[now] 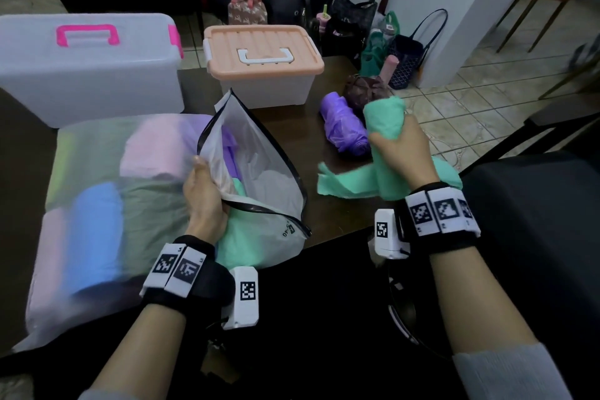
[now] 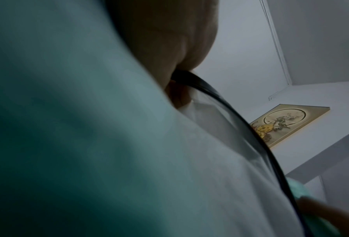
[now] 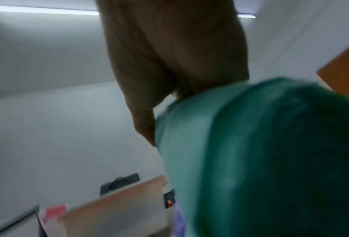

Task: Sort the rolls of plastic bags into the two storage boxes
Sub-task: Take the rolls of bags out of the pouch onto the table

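While the zip pouch (image 1: 256, 172) is pinched at its black rim by the left hand (image 1: 203, 195), a green roll of bags (image 1: 386, 127) is gripped upright above the counter (image 1: 292, 136) by the right hand (image 1: 402, 153). A purple roll (image 1: 344, 127) is lying just beside it. Both storage boxes (image 1: 264, 65) are shut at the back.
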